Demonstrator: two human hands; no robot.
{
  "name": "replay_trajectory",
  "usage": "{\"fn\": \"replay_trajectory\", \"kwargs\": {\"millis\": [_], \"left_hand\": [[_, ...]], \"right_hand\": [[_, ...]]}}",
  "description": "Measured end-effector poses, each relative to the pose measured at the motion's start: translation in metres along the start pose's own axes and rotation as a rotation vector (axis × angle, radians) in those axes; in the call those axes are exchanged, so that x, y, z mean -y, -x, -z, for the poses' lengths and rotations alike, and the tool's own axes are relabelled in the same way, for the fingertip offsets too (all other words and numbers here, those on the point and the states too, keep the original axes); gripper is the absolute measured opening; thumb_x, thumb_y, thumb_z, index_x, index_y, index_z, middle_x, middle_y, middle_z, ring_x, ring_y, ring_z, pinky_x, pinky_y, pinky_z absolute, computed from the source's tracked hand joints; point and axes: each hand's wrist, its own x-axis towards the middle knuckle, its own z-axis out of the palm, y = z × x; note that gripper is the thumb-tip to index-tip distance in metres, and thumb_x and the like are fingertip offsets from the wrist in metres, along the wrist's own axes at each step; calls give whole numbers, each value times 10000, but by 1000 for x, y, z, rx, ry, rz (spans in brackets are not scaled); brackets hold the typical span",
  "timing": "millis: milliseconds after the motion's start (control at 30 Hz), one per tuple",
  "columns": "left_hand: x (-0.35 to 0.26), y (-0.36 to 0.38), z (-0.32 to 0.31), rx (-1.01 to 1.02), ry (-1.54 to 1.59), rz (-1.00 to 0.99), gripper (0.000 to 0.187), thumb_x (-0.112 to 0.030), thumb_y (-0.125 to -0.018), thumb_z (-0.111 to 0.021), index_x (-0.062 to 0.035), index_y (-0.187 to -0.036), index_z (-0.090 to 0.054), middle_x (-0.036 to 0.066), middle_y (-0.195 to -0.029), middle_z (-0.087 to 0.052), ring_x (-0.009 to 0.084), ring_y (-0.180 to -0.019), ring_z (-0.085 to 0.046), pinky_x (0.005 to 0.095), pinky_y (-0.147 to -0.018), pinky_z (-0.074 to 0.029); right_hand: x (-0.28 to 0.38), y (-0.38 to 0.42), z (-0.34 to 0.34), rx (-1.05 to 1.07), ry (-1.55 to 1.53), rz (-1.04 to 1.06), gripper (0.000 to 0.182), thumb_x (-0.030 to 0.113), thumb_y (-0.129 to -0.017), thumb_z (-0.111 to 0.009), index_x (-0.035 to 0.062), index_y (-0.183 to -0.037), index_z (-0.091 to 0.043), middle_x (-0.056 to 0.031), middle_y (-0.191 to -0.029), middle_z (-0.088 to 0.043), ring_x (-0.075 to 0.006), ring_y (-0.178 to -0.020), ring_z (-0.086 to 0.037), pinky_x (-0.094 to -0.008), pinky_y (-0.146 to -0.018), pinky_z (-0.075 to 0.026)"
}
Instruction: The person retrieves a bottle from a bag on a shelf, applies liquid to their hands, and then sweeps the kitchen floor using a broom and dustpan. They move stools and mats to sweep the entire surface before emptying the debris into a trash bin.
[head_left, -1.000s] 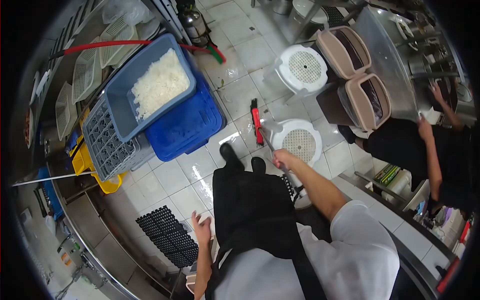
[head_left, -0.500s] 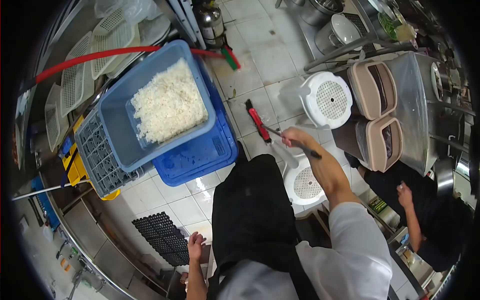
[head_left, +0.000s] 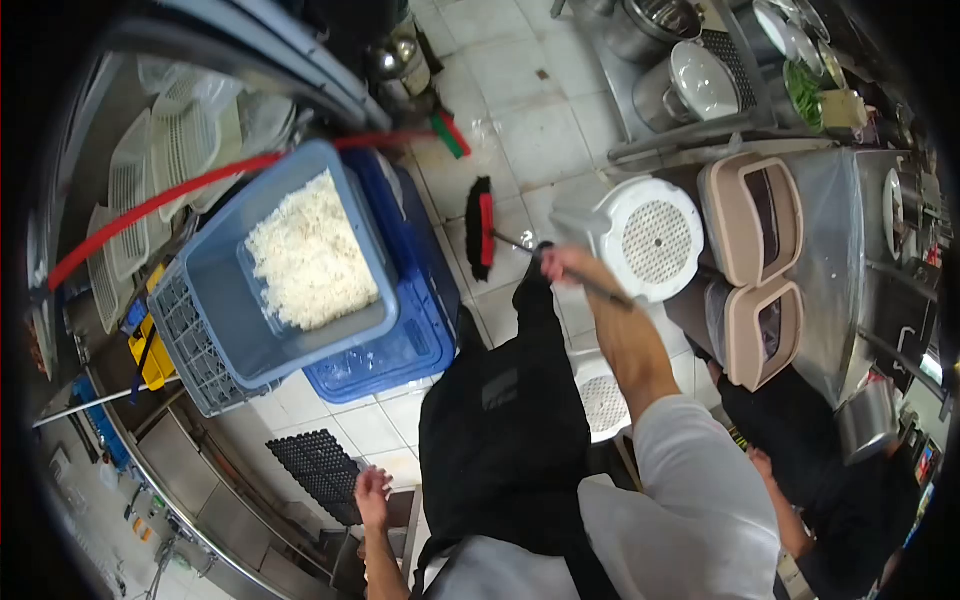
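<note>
My right hand (head_left: 568,264) is closed around the dark handle of a broom (head_left: 484,230). Its red head with black bristles rests on the tiled floor ahead of me. Nearby, to the right of that hand, stands a white stool (head_left: 655,240) with a perforated seat. A second white stool (head_left: 603,400) is partly hidden below my right forearm. My left hand (head_left: 373,493) hangs low at my side, holding nothing, its fingers loosely bent and apart. It is nearest to a black rubber mat (head_left: 315,470).
A grey-blue tub (head_left: 220,300) of white rice (head_left: 315,255) stands on a grey rack (head_left: 190,345) and blue lidded box (head_left: 425,345), crossed behind by a red pole (head_left: 180,190). Right are two beige bins (head_left: 755,215), (head_left: 750,330) and a co-worker in black (head_left: 790,430). Pots (head_left: 690,85) stand farther off.
The broom head has swung leftward and turned to lie lengthwise across the floor. My right hand has moved slightly left. The view has shifted, and the co-worker's arm is lower.
</note>
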Motion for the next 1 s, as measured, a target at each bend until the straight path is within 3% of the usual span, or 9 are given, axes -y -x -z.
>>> {"fn": "replay_trajectory", "kwargs": {"millis": [100, 167, 300, 367, 533, 633, 733, 867, 1000], "left_hand": [[-8, 13, -54, 103, -111, 160, 366, -139, -890, -589, -32, -1239, -557, 75, -1013, -663, 169, -892, -643, 275, -703, -500], [-4, 6, -96, 222, -280, 89, 337, -110, -898, -563, -21, -1223, -565, 83, -1004, -664, 165, -916, -633, 280, -767, -502], [-73, 10, -182, 362, -472, -88, 314, -75, -909, -551, -14, -1217, -561, 89, -1004, -666, 159, -934, -623, 283, -803, -496], [-116, 15, -196, 265, -411, -104, 316, -110, -928, -548, -25, -1232, -552, 96, -1037, -665, 164, -935, -628, 294, -801, -497], [-164, 21, -212, 211, -198, 28, 297, -125, -958, -519, -33, -1239, -545, 112, -1059, -660, 171, -901, -636, 300, -772, -501], [-149, -5, -211, 298, -367, -19, 282, -131, -966, -513, -16, -1219, -559, 115, -1010, -669, 166, -914, -630, 295, -780, -497], [-174, -10, -228, 283, -392, -47, 244, -114, -981, -486, 10, -1156, -602, 104, -994, -675, 159, -933, -620, 283, -824, -486], [-220, -40, -234, 330, -332, -66, 233, -104, -994, -466, -8, -1128, -630, 89, -1023, -675, 161, -952, -616, 287, -874, -476], [-265, -106, -213, 337, -417, -165, 248, -168, -970, -548, -38, -1170, -611, 83, -1023, -675, 156, -916, -624, 298, -805, -498]], "right_hand": [[20, 20, -213, -925, 13, -181, 231, 198, -913, -538, 87, -711, -522, -35, -621, -529, -152, -433, -472, -284, -418, -377], [13, 10, -201, -887, 91, -123, 247, 240, -932, -519, 103, -729, -480, -56, -579, -488, -114, -372, -394, -266, -304, -259], [51, -4, -121, -839, 9, -292, 328, 296, -950, -513, 90, -699, -470, -3, -508, -419, -108, -336, -367, -265, -299, -273], [50, 35, -66, -657, 106, -18, 342, 299, -959, -506, 87, -694, -462, 5, -505, -399, -94, -348, -381, -240, -304, -282], [138, 86, -177, -1167, -318, -101, 342, 268, -988, -475, 66, -713, -443, 10, -509, -393, -81, -353, -362, -215, -295, -291], [170, 88, -148, -657, -571, 197, 331, 309, -972, -530, 66, -755, -471, -1, -528, -393, -92, -368, -381, -238, -313, -326], [295, 34, -191, -780, -379, 197, 393, 391, -963, -545, 19, -839, -558, -54, -547, -544, -132, -386, -467, -264, -363, -410], [380, -47, -121, -1108, 793, -95, 422, 394, -974, -477, -26, -1006, -482, -207, -824, -639, -184, -358, -459, -349, -345, -371], [450, -92, -85, -1222, 566, 16, 404, 288, -935, -442, -19, -697, -555, -149, -521, -548, -260, -368, -508, -406, -374, -410]]}}
